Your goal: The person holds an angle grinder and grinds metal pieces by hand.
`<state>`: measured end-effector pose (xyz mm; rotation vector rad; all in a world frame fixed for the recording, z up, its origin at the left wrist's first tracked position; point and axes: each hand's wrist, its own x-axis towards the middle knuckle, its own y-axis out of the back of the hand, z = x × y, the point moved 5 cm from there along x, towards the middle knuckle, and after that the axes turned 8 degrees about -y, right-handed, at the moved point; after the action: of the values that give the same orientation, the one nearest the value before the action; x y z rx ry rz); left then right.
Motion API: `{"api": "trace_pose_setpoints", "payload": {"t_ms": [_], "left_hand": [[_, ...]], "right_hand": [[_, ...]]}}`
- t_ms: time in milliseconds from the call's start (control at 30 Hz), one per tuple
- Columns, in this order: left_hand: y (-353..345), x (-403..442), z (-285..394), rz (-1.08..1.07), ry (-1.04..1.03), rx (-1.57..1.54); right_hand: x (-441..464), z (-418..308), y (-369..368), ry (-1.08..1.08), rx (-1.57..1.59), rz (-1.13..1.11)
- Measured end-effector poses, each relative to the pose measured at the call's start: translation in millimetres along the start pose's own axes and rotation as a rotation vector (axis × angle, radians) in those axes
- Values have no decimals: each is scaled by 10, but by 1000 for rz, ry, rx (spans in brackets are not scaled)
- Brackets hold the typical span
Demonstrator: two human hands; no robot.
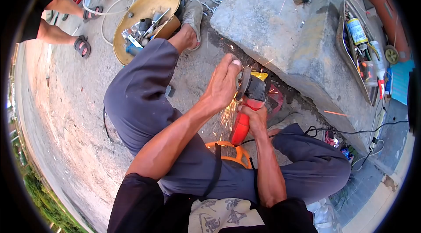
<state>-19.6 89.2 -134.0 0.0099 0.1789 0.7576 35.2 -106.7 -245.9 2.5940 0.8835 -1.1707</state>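
Observation:
Between my knees, my right hand [258, 118] is wrapped round the red body of an angle grinder [240, 127]. The grinder's dark head and disc [244, 83] point up and to the left. My left hand [224, 79] is closed beside the disc, around a small piece that its fingers mostly hide. Orange sparks [229, 113] spray down from the disc, and a few fly up and right. Something yellow [259, 76] shows just behind the grinder head.
A round tan basin [118, 42] of tools lies at the upper left, near another person's legs [59, 33]. Concrete slabs [263, 22] stand ahead. A metal tray [366, 88] with cans is at the right. A black cord [364, 131] crosses the right side.

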Motion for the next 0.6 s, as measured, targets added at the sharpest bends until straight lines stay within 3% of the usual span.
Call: {"api": "trace_pose_setpoints", "payload": {"t_ms": [600], "left_hand": [[-23,0,-56,-7,-48,9]], "right_hand": [[20,60,42,-37,-55,-12]]}}
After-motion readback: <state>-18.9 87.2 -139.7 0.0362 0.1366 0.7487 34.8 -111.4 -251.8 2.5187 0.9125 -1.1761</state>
